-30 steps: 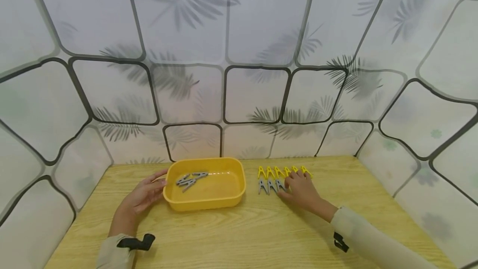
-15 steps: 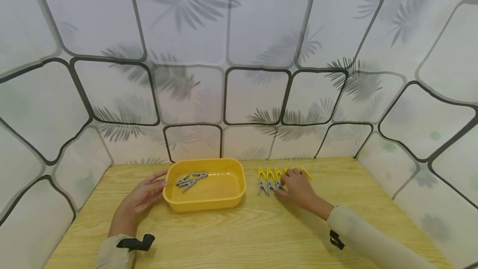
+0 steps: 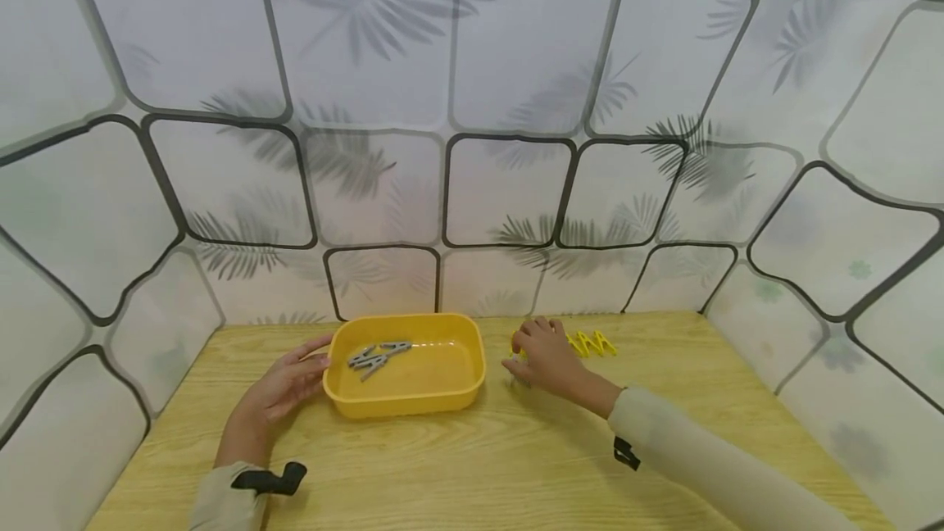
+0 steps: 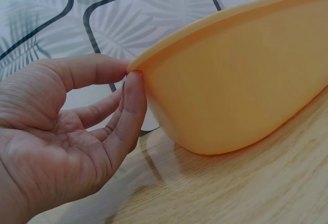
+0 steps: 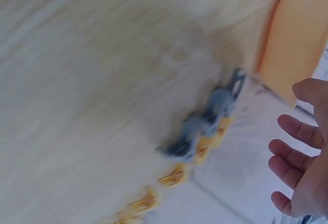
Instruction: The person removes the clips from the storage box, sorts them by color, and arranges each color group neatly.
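A yellow plastic basin (image 3: 406, 408) stands on the wooden table, with several grey clothespins (image 3: 374, 364) lying inside. My left hand (image 3: 283, 388) holds its left end, thumb and fingertips together at the rim in the left wrist view. My right hand (image 3: 549, 361) is just right of the basin, over the left end of two rows of clothespins. Its fingers (image 5: 289, 160) are bent loosely and apart, with nothing between them in the right wrist view. Grey clothespins (image 5: 197, 126) lie beside a row of yellow clothespins (image 3: 601, 343); the hand mostly covers the grey ones in the head view.
The wooden table (image 3: 457, 474) meets a patterned wall covering (image 3: 509, 187) at the back, and the same covering rises on both sides. Black straps (image 3: 269, 478) are on both sleeves.
My right hand has slid left along the clothespin rows, uncovering yellow ones at the right and covering the left ones. The left hand and basin have stayed put.
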Demonstrator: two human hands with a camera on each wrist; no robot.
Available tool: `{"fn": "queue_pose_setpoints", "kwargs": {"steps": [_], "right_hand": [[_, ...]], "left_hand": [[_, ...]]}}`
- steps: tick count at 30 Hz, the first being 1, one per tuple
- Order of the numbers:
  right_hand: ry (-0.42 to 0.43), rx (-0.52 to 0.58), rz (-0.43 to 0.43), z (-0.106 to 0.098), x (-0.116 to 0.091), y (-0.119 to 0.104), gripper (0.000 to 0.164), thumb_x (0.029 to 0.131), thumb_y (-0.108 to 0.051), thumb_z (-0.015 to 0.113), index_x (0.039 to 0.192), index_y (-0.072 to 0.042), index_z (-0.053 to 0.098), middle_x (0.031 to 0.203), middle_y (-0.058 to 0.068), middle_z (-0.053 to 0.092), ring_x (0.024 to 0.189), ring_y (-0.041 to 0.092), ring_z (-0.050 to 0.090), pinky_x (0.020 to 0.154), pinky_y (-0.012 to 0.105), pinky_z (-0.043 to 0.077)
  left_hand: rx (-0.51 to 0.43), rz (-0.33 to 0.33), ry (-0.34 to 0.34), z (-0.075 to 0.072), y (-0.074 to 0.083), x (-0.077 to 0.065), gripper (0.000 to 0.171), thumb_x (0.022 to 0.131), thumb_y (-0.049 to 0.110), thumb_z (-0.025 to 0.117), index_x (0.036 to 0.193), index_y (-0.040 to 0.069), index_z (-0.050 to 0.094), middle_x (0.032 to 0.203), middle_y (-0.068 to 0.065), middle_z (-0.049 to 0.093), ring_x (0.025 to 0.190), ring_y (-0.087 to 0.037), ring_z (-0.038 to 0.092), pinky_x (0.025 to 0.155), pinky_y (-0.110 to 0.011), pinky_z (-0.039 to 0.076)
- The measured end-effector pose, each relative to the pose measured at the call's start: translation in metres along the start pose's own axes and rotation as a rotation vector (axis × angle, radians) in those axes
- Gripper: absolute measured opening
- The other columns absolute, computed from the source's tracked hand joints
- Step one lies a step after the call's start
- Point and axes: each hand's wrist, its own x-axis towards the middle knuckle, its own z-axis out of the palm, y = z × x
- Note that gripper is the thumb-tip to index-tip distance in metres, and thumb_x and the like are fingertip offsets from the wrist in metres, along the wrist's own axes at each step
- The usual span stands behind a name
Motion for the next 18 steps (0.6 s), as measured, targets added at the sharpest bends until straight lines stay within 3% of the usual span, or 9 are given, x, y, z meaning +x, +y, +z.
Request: {"fn": "queue_pose_setpoints", "kwargs": {"steps": [6, 10, 18], "right_hand": [[0.054, 0.048, -0.052, 0.006, 0.024, -0.026, 0.02, 0.088, -0.026, 0.08, 0.086, -0.014, 0.064, 0.092, 0.003, 0.057, 0.089, 0.025, 0.049, 0.086, 0.05, 0.04], [0.069, 0.085, -0.075, 0.01, 0.039, -0.047, 0.016, 0.089, -0.024, 0.08, 0.087, -0.015, 0.066, 0.094, 0.003, 0.059, 0.09, 0.024, 0.05, 0.087, 0.05, 0.041], [-0.037, 0.136, -0.1, 0.012, 0.067, -0.08, 0.015, 0.094, -0.027, 0.075, 0.098, -0.013, 0.07, 0.102, 0.005, 0.061, 0.098, 0.026, 0.052, 0.093, 0.051, 0.041]], "left_hand": [[0.0, 0.001, 0.008, -0.002, -0.001, 0.0, 0.034, 0.107, 0.002, 0.046, 0.124, 0.027, 0.061, 0.114, 0.003, 0.072, 0.102, -0.008, 0.069, 0.085, -0.024, 0.059], [0.012, 0.008, -0.023, -0.003, -0.001, 0.001, 0.036, 0.108, 0.002, 0.044, 0.124, 0.029, 0.061, 0.115, 0.004, 0.072, 0.102, -0.008, 0.069, 0.086, -0.024, 0.059], [0.014, 0.023, -0.038, -0.002, -0.001, 0.0, 0.036, 0.108, 0.001, 0.044, 0.125, 0.028, 0.06, 0.115, 0.004, 0.072, 0.102, -0.008, 0.07, 0.085, -0.025, 0.059]]}}
